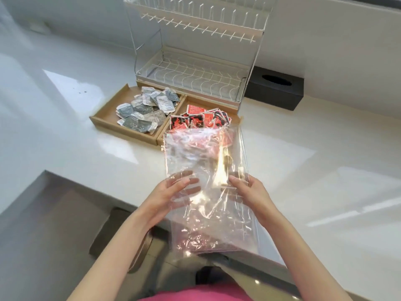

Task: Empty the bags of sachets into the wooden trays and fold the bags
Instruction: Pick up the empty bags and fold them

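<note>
A clear plastic bag hangs stretched between my hands above the white counter's front edge, and it looks empty. My left hand grips its left side with fingers spread behind the film. My right hand pinches its right edge. Beyond the bag stand two wooden trays side by side. The left tray holds several grey and white sachets. The right tray holds several red and black sachets; the bag's top covers its near part.
A white wire dish rack stands right behind the trays. A black tissue box sits to its right against the wall. The counter's front edge runs diagonally under my forearms, with a stool on the floor below.
</note>
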Available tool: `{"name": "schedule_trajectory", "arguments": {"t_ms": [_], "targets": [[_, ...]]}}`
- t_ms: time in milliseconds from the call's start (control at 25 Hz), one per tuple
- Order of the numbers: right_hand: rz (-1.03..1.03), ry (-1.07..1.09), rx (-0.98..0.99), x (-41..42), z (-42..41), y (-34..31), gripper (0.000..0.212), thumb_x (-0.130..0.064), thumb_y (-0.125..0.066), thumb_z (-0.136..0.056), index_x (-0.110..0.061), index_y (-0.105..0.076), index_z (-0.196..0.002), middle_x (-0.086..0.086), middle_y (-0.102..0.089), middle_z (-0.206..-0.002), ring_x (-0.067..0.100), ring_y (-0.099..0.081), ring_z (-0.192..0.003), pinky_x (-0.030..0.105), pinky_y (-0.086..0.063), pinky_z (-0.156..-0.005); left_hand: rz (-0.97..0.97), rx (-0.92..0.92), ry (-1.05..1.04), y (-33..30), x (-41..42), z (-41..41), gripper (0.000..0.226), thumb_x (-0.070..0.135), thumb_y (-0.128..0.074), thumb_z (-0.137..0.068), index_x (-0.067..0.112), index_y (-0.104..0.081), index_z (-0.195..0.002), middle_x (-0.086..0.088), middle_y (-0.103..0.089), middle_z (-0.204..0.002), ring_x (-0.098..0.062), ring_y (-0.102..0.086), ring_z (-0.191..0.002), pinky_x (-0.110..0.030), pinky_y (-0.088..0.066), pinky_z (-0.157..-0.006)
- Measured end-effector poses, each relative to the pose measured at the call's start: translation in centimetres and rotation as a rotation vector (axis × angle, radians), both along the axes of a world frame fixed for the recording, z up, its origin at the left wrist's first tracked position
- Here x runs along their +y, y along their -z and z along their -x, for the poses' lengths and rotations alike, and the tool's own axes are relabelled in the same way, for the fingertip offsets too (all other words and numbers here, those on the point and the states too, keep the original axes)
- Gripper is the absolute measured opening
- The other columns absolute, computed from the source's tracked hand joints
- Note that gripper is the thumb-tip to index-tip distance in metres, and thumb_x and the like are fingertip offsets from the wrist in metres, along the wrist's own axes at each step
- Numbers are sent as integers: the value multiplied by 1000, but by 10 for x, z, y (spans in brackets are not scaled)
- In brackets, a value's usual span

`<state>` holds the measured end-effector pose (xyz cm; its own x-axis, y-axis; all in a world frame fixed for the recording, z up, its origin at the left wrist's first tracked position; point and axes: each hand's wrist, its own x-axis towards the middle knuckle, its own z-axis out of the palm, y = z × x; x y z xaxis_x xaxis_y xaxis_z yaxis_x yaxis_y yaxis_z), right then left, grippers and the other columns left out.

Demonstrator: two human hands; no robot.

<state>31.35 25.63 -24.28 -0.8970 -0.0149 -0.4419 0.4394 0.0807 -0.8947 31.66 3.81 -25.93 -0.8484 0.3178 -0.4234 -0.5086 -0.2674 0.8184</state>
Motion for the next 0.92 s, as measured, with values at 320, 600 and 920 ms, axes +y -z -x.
{"name": "schedule_trajectory", "arguments": {"t_ms": [320,600,920], "targets": [[-48,-129,-39,-114,-74,11,21,-37,-55,-86,-27,-58,-104,-7,-67,-102,1,-63,-93,14,-47,-70,105,-30,-205,16,-115,-86,47,21,-64,-73,9,-54,-117,-9,-67,-112,-24,-63,-103,-33,-57,-78],[-88,-214,-128,-189,-128,44,18,-40,-56,-85,-30,-63,-99,-11,-68,-102,5,-63,-97,25,-48,-86,226,-155,-291,32,-194,-145,37,21,-61,-79,0,-57,-109,-2,-68,-84,-10,-66,-70,-31,-57,-76],[-165,-303,-245,-239,-134,73,14,-16,-58,-86,-19,-56,-72,-5,-57,-71,12,-59,-73,28,-54,-73,353,-310,-381,81,-232,-181,39,31,-61,-81,7,-51,-110,-4,-59,-114,-20,-50,-113,-33,-35,-94]]}}
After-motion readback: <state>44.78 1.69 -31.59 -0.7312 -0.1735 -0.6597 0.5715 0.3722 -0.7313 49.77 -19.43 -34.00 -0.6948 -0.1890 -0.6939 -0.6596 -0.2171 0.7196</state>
